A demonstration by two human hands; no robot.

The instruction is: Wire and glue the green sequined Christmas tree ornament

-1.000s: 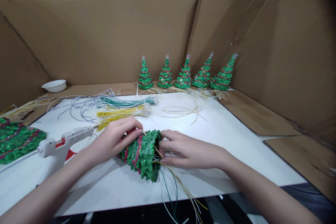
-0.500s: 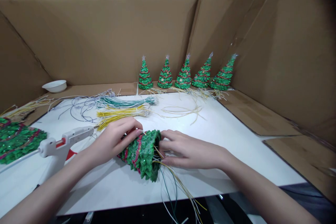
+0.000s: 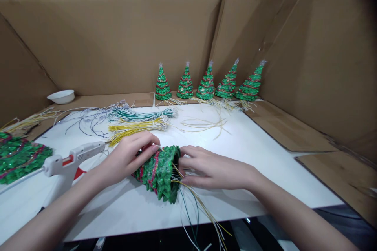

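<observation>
A small green Christmas tree (image 3: 163, 172) with red garland lies on its side, its hollow base facing right. My left hand (image 3: 132, 155) is closed around its upper part, thumb and forefinger pinched by a thin pale wire end at the garland. At the open base is my right hand (image 3: 203, 166), fingers curled into the hollow among the wires. Its fingertips are hidden inside, so what they grip cannot be made out. Yellow, white and green wires (image 3: 203, 206) trail out of the base over the table's front edge.
A white glue gun (image 3: 69, 162) stands left beside another green tree (image 3: 22, 157). Behind my hands lie a green wire bundle (image 3: 141, 114) and a yellow one (image 3: 137, 126). Several finished trees (image 3: 205, 82) line the cardboard wall (image 3: 118, 43). A white bowl (image 3: 61, 96) sits back left.
</observation>
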